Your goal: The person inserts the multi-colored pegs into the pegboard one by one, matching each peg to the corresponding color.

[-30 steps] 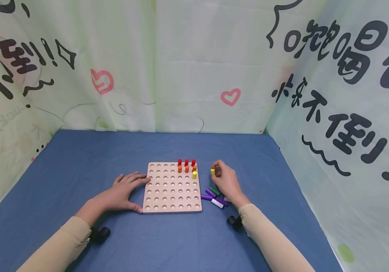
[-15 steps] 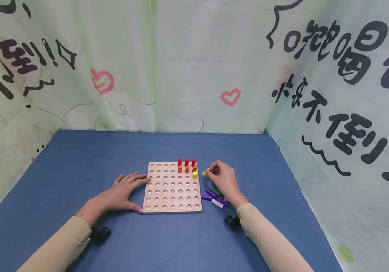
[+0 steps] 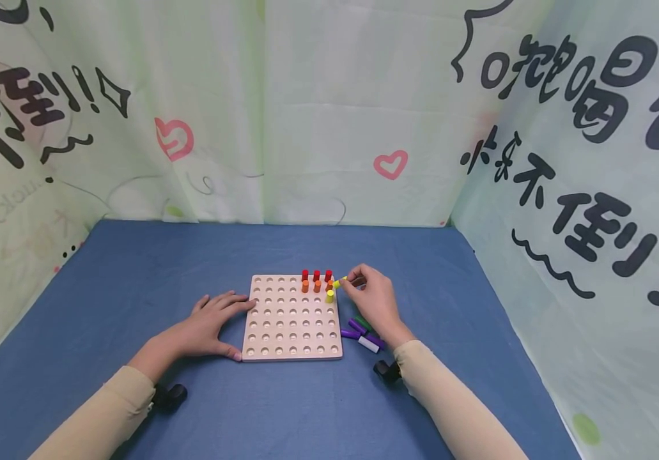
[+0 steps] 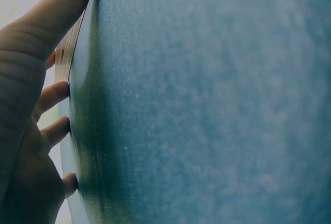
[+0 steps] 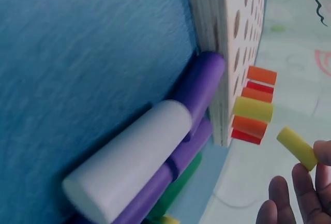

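Pinching one yellow peg (image 3: pixel 337 283) between thumb and fingers, the right hand (image 3: pixel 376 297) holds it tilted near the upper right edge of the one board (image 3: pixel 286 329). Standing in that corner are three red pegs (image 3: pixel 316 276), three orange pegs (image 3: pixel 317 287) and a second yellow peg (image 3: pixel 330 296). The left hand (image 3: pixel 214 324), fingers spread, touches the board's left edge. Beside its lower right, one white peg (image 3: pixel 369 345), three purple pegs (image 3: pixel 349 333) and one green peg (image 3: pixel 364 323) lie on the table (image 3: pixel 248 409).

Pegboard (image 3: pixel 286 330), qty 1; holes (image 3: pixel 292 324), 7 x 7. Red pegs (image 3: pixel 304 275), qty 3; orange pegs (image 3: pixel 305 287), 3; yellow pegs (image 3: pixel 330 296), min. 2; purple pegs (image 3: pixel 349 333), min. 3; green pegs (image 5: pixel 176 190), min. 1; white pegs (image 3: pixel 369 345), min. 1. Hands (image 3: pixel 376 300), 2.
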Demonstrator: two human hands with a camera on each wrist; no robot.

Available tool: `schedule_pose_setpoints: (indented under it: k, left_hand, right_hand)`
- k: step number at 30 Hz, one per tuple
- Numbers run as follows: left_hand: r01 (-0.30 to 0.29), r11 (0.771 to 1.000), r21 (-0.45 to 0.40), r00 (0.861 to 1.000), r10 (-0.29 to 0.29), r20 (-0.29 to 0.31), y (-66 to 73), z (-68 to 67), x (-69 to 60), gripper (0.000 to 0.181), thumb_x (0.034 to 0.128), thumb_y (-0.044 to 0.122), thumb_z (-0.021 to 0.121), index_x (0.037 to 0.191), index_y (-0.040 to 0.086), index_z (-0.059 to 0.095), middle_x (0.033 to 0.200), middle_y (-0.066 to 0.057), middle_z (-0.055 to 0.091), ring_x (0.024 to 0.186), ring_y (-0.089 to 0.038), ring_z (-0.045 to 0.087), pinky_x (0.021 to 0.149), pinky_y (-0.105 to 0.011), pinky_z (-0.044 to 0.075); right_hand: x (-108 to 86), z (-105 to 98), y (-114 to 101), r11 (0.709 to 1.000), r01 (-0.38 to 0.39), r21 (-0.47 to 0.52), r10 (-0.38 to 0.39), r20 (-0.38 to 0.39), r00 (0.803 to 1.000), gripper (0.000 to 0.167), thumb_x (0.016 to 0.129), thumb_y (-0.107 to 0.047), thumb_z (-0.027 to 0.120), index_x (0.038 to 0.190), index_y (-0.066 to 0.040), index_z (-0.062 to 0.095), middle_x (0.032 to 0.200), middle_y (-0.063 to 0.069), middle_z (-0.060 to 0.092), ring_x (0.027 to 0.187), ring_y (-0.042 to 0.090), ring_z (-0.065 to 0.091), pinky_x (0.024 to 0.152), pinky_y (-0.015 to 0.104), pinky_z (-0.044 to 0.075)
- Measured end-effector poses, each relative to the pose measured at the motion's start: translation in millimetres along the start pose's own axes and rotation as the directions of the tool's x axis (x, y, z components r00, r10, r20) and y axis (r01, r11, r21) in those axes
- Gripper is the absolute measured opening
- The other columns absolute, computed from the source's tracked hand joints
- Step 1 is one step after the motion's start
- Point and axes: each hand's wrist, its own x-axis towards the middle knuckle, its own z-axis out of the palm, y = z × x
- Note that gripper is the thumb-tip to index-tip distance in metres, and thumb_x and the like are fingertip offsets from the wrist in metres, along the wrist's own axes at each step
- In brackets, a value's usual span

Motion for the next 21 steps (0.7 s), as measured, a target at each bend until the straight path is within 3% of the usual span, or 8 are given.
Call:
schedule_pose_setpoints:
  k: [5,14,21]
  left_hand:
    - [0.005,1.000,-0.004,1.000,-0.005,0.000,1.0,0.0,0.0,0.107,0.0712,0.070,0.083,0.158,0.022,0.043,0.163,-0.013,0.040,0.153,-0.044,0.027,0.115,-0.078,0.010]
    - [-0.002,1.000,-0.012,1.000,0.002,0.000,-0.1,1.6,0.3,0.107,0.0716,0.069,0.083,0.159,0.021,0.043,0.163,-0.013,0.039,0.154,-0.044,0.026,0.115,-0.077,0.009]
    - [-0.003,1.000,-0.003,1.000,0.003,-0.002,-1.4,0.6,0.1,0.107,0.0714,0.070,0.083,0.159,0.022,0.043,0.163,-0.013,0.040,0.153,-0.044,0.027,0.115,-0.078,0.010]
  right_hand:
    - [0.6,2,-7,0.999,0.037,0.003,-0.037,-0.003,0.999,0.015,0.096,-0.028,0.076,0.092,-0.017,0.065,0.096,0.001,0.070,0.096,0.020,0.067,0.080,0.038,0.053]
    - [0.4,12,-11,0.999,0.033,-0.003,-0.033,0.041,0.999,0.013,0.095,-0.028,0.077,0.092,-0.020,0.067,0.095,-0.002,0.073,0.096,0.022,0.069,0.073,0.035,0.053]
    - [0.8,21,-16,1.000,0.024,-0.010,-0.024,0.074,0.997,0.012,0.095,-0.030,0.077,0.092,-0.020,0.070,0.094,-0.002,0.073,0.096,0.021,0.069,0.082,0.040,0.054]
